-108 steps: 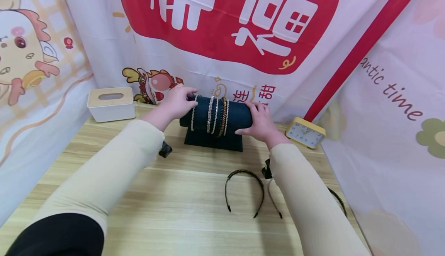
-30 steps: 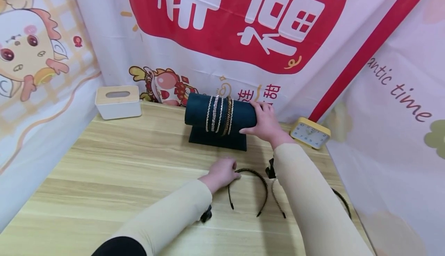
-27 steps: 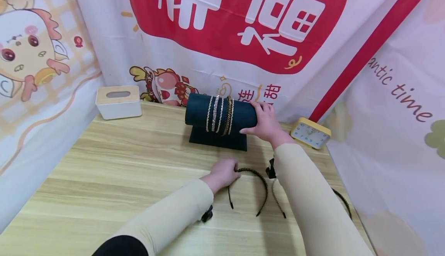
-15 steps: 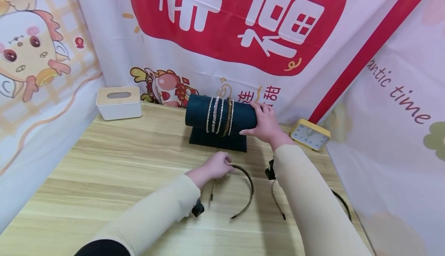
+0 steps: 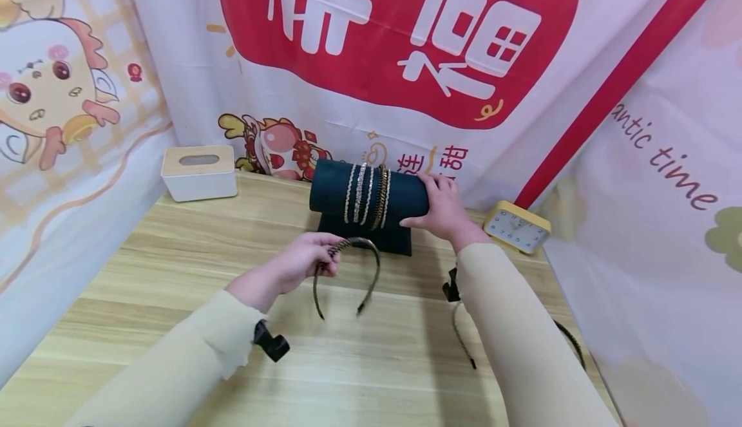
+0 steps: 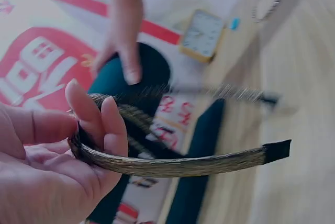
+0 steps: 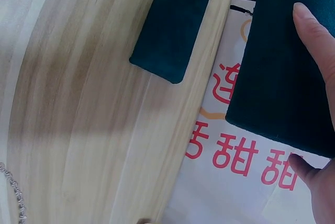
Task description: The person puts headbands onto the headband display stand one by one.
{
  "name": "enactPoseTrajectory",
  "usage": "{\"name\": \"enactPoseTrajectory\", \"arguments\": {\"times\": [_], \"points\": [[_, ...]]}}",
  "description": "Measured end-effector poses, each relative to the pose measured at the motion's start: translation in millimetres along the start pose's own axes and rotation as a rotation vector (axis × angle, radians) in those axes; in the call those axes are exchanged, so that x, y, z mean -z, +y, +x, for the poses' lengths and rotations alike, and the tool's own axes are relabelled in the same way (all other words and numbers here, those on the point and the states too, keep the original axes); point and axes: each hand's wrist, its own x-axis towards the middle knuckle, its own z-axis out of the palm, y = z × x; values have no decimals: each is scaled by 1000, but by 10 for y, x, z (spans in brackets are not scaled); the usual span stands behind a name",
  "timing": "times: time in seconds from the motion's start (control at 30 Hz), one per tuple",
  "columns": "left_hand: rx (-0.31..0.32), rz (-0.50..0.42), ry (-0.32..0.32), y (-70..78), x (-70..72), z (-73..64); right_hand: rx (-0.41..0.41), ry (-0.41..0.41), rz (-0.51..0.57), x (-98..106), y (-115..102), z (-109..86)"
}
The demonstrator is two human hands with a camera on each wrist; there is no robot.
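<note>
My left hand (image 5: 304, 263) pinches a dark bronze, braided-looking headband (image 5: 377, 266) near one side of its arch, between thumb and fingers. Its two black-tipped ends hang downward in front of the display stand, and the left wrist view shows one black tip (image 6: 277, 151) close up. The stand is a dark green padded roll (image 5: 330, 189) on a flat base (image 5: 394, 243). Several slim bands, sparkly and gold-brown (image 5: 382, 198), circle the roll's middle. With thumb in front and fingers over the top, my right hand (image 5: 443, 211) grips the roll's right end.
A second thin headband (image 5: 460, 340) lies on the wooden table (image 5: 348, 375) beside the right forearm, which partly covers it. Another dark headband (image 5: 570, 340) is at the right edge. A yellow clock (image 5: 517, 227) and a tissue box (image 5: 199, 172) stand at the back.
My left hand left the roll's left end, where a band slid in beside the others. It then took the dark headband off the table and carried it up-left. My right hand stayed put.
</note>
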Motion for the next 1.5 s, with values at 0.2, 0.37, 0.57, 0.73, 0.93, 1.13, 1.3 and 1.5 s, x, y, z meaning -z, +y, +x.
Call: {"name": "enactPoseTrajectory", "arguments": {"times": [0.2, 0.37, 0.57, 0.73, 0.93, 1.13, 1.3, 1.5], "points": [[-21, -37, 55, 177, 249, -209, -4, -2, 23, 3, -9, -10], [-48, 0, 141, 212, 386, -325, -7, -1, 18, 14, 0, -17], [-98, -13, 115, 253, 456, -456, -6, 3, 19, 21, -3, -18], [-121, -49, 72, 269, 483, -517, -11, -1, 22, 37, -11, -21], [-129, -84, 59, 225, 529, -517, -19, -3, 19, 17, -4, -16], [-159, -140, 69, 241, 603, -442, -17, 0, 27, 4, -2, -8], [-174, -187, 103, 337, 695, -289, -21, 0, 27, 7, 5, -2], [-183, -153, 102, 429, 828, -9, -26, 2, 20, -4, 2, -3]]}}
